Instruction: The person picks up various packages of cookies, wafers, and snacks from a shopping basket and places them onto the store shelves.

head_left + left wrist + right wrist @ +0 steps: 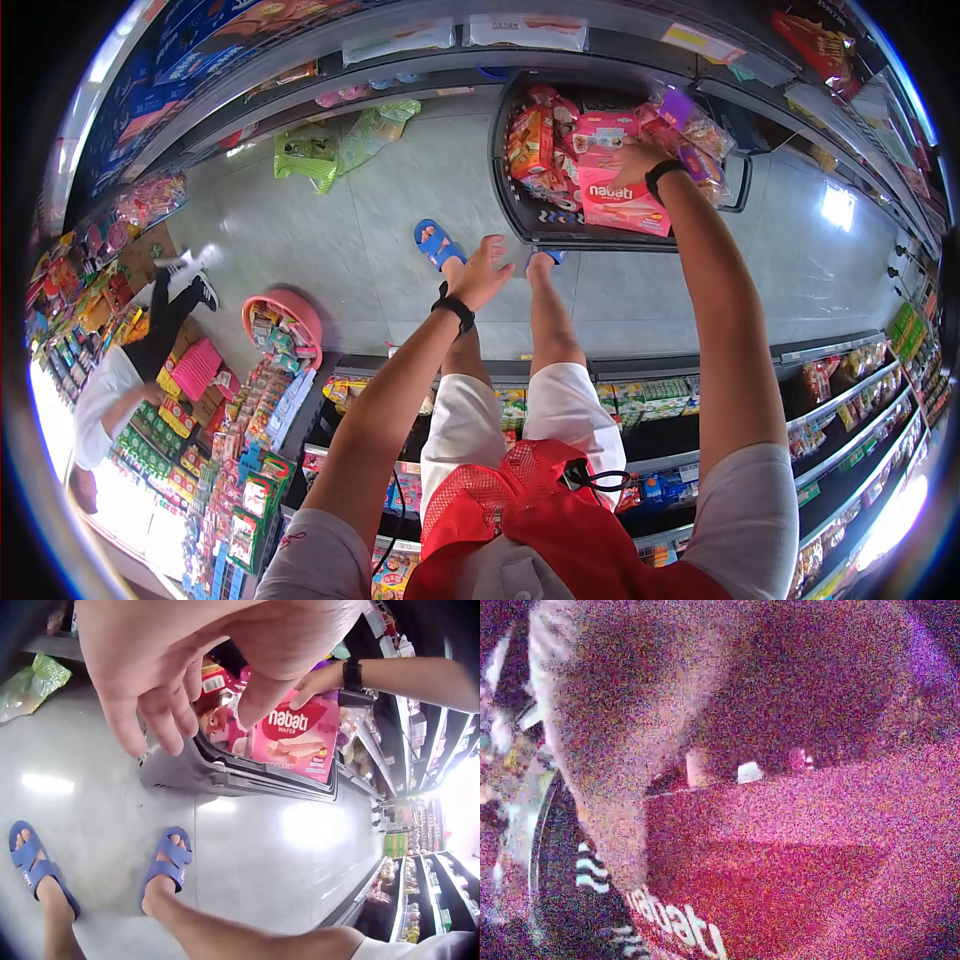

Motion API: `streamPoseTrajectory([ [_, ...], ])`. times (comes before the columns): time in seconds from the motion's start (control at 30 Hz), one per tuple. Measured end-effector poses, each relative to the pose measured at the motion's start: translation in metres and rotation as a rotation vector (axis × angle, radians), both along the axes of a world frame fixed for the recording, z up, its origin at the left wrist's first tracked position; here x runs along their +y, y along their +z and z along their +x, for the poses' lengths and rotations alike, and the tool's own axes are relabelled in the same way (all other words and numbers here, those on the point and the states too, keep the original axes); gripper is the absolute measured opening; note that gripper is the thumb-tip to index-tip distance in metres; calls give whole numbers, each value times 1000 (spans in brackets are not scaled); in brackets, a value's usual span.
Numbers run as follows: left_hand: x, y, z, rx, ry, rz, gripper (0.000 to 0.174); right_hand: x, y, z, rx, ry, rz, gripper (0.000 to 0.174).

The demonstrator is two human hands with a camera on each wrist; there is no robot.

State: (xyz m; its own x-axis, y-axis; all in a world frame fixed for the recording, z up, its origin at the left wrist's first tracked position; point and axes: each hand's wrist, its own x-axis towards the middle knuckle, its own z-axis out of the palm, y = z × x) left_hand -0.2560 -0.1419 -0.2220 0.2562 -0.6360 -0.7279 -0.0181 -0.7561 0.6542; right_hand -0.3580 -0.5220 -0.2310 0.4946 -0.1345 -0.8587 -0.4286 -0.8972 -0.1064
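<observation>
A pink Nabati wafer box [625, 208] sits among other packets in a black shopping basket [498, 165] on the floor. My right hand [642, 163] reaches into the basket and grips this box. In the right wrist view, grainy and blurred, the thumb [619, 832] lies on the box's red front near the lettering, and a fingertip shows past the upper edge. My left hand [482, 278] hangs in the air beside the basket, holding nothing, its fingers loosely bent. From the left wrist view, that hand [217, 660] covers part of the basket's contents.
Green plastic packaging [335, 150] lies on the floor by the far shelf. Blue sandals [436, 243] are on my feet, close to the basket. Stocked shelves run along both sides. At left stand a pink tub [290, 305] of packets and another person [105, 400].
</observation>
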Motion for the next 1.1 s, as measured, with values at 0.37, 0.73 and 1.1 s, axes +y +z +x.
streamPoseTrajectory([
  [0.37,32,23,-14,101,158,45,52,15,-4,-9,0,-80,92,66],
  [0.73,-52,204,-2,-210,-156,-502,91,151,259,-116,-723,-312,-380,52],
  [1.1,-19,413,48,93,-91,-944,132,249,600,-68,-1099,-361,-195,52],
])
